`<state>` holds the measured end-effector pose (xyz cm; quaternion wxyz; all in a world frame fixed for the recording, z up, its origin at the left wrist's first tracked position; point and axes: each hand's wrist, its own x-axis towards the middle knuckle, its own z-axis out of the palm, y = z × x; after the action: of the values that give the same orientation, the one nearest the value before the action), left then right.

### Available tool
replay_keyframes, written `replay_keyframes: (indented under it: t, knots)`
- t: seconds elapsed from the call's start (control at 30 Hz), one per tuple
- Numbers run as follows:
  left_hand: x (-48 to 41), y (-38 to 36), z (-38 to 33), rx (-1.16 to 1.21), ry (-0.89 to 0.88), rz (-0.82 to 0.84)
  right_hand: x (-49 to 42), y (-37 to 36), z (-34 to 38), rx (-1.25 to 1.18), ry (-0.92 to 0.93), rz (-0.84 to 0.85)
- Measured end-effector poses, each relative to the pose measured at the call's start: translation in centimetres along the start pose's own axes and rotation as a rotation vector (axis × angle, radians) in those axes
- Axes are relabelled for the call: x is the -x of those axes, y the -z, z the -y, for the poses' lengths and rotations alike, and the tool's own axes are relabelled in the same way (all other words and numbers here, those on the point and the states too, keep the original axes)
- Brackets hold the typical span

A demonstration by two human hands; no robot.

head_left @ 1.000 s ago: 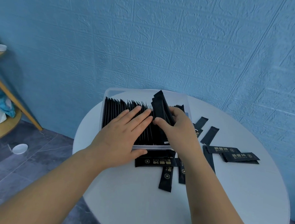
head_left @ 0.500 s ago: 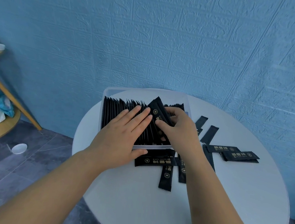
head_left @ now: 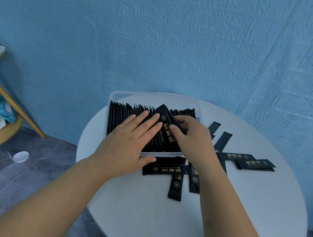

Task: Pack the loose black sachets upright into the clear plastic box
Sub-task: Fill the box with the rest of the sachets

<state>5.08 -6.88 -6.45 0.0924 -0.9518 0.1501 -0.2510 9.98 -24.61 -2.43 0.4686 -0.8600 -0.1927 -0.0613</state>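
Observation:
A clear plastic box (head_left: 114,97) stands at the far side of the round white table (head_left: 238,210), nearly full of black sachets standing upright in a row (head_left: 126,112). My left hand (head_left: 131,140) lies flat with straight fingers on the row's left part, its thumb at the box's near wall. My right hand (head_left: 190,138) pinches a black sachet (head_left: 166,115) that leans tilted into the row beside my left fingertips. Several loose black sachets (head_left: 166,169) lie flat on the table in front of and right of the box.
Two sachets (head_left: 254,162) lie stacked at the right of the table. A blue brick-pattern wall stands close behind. A wooden shelf (head_left: 3,133) with white and blue items stands at the left, and a white lid (head_left: 21,156) lies on the grey floor.
My right hand has lowered the sachet from well above the row down into it, tilting it leftward. My left hand has stayed flat on the row.

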Motion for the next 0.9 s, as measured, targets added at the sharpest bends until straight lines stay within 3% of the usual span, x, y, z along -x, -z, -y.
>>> replay_keyframes:
  t: [0.3, 0.47, 0.63, 0.9]
  knots:
    - [0.0, -0.1, -0.1, -0.001, 0.011, 0.006, 0.0, -0.6, 0.0, -0.031, 0.015, -0.116]
    - [0.1, -0.1, -0.1, 0.003, 0.007, 0.009, 0.2, -0.9, 0.2, -0.002, 0.013, -0.082]
    - [0.0, -0.1, 0.0, 0.006, 0.006, 0.010, 0.1, 0.2, -0.2, 0.173, 0.042, -0.057]
    - [-0.1, -0.1, -0.1, -0.003, 0.003, -0.005, 0.3, 0.2, 0.0, 0.178, 0.011, 0.007]
